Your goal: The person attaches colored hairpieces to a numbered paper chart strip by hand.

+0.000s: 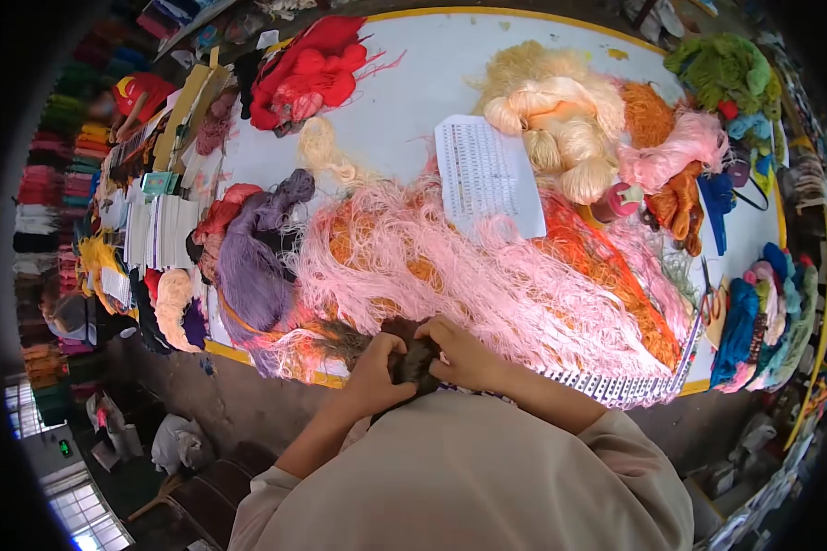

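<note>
At table edge (326, 377) | hands (370, 375) hold: brown skein (417, 364), bunched | pink yarn (487, 285): wispy

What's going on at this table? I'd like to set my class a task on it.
A person has a dark brown bundle, apparently thread, in the grip of the left hand and the right hand, at the near edge of a white table. Loose pink strands spread out beyond the hands, and a printed sheet overlaps them. Red thread and cream skeins lie farther back.
</note>
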A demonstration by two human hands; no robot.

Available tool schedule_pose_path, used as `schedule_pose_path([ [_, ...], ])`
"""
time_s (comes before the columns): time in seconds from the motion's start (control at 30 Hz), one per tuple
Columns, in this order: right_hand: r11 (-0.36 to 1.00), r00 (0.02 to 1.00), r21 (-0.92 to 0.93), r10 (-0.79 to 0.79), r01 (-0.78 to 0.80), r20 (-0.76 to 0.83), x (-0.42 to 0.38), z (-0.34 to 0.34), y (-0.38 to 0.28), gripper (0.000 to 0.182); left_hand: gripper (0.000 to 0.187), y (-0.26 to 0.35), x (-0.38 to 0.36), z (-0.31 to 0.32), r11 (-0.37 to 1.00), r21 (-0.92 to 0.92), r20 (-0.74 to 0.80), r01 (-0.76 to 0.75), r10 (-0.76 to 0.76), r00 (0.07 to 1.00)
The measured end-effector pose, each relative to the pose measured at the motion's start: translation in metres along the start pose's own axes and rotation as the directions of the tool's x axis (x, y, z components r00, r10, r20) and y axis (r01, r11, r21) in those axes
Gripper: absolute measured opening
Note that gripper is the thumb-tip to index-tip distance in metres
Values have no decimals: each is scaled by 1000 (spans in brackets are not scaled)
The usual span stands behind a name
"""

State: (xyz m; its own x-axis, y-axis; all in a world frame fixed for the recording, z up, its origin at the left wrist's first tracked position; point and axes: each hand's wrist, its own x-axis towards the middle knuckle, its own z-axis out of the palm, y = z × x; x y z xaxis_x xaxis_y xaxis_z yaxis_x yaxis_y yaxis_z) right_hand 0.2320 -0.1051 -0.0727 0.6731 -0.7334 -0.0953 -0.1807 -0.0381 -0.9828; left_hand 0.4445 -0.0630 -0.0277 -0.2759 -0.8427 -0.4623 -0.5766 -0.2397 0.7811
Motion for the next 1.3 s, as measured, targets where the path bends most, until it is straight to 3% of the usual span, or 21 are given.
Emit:
schedule_pose_path([
  [0.07, 995, 1000, -98, 15, -17, -21, 2, -5, 8, 40, 56, 9, 7, 4, 998, 60, -18, -30, 31, 999],
  [0.17, 1000, 995, -15, 13, -15, -98, 5, -15, 20, 35, 58, 19, 18, 8, 999, -41, 13, 19, -19, 1000],
  [0.23, 997, 988, 58, 62, -55, -138, 5, -17, 24, 30, 59, 18, 26, 9, 948, -233, 103, 216, -196, 975],
  [0.27, 995, 979, 80, 78, -64, -190, 4, -16, 28, 34, 59, 24, 29, 6, 948, -232, 106, 217, -197, 975],
  [0.33, 992, 964, 105, 99, -75, -246, 4, -19, 33, 37, 63, 43, 35, -1, 981, -183, 58, 64, -54, 997],
  [0.4, 990, 939, 99, 131, -104, -319, 2, -23, 32, 36, 61, 39, 41, 0, 969, -239, 94, 60, -38, 995],
  [0.47, 987, 946, 97, 153, -131, -285, 1, -29, 26, 36, 60, 35, 46, 1, 954, -294, 125, 57, -21, 992],
  [0.53, 984, 953, 94, 172, -153, -250, 0, -38, 15, 36, 55, 33, 51, 1, 992, -121, 105, -24, 37, 994],
  [0.6, 974, 973, 92, 214, -205, -90, -2, -45, 4, 37, 51, 32, 53, 1, 996, -63, 97, -58, 64, 993],
  [0.63, 974, 972, 93, 217, -208, -93, -4, -44, 6, 37, 47, 32, 55, 2, 996, -6, 87, -92, 93, 992],
  [0.7, 997, 973, 36, 78, -72, -218, -7, -40, 10, 35, 45, 34, 58, 3, 992, 42, 77, -118, 115, 990],
  [0.83, 984, 960, 99, 166, -147, -225, -6, -39, 35, 30, 40, 45, 65, 9, 972, 120, 14, -200, 200, 980],
  [0.9, 822, 943, 531, 313, -207, -117, -3, -35, 54, 27, 39, 54, 64, 9, 979, 90, 16, -182, 181, 983],
  [1.03, 693, 942, 691, 331, -205, -52, -6, -25, 58, 28, 38, 66, 54, 6, 987, 56, 58, -153, 150, 987],
  [1.1, 416, 896, 845, 418, -336, 151, -11, -26, 45, 28, 38, 63, 49, 6, 981, 57, 53, -186, 183, 982],
  [1.13, 419, 898, 845, 413, -333, 150, -14, -25, 39, 28, 39, 62, 46, 6, 975, 59, 47, -215, 213, 976],
  [1.2, 844, 964, 531, 199, -76, -179, -18, -23, 24, 27, 42, 61, 36, 11, 984, 74, -9, -162, 163, 987],
  [1.23, 845, 965, 530, 193, -73, -176, -21, -25, 16, 27, 46, 62, 31, 15, 991, 79, -63, -104, 109, 992],
  [1.3, 991, 974, 130, 56, -28, -219, -26, -34, -4, 25, 47, 57, 26, 23, 976, 129, -104, -178, 192, 976],
])
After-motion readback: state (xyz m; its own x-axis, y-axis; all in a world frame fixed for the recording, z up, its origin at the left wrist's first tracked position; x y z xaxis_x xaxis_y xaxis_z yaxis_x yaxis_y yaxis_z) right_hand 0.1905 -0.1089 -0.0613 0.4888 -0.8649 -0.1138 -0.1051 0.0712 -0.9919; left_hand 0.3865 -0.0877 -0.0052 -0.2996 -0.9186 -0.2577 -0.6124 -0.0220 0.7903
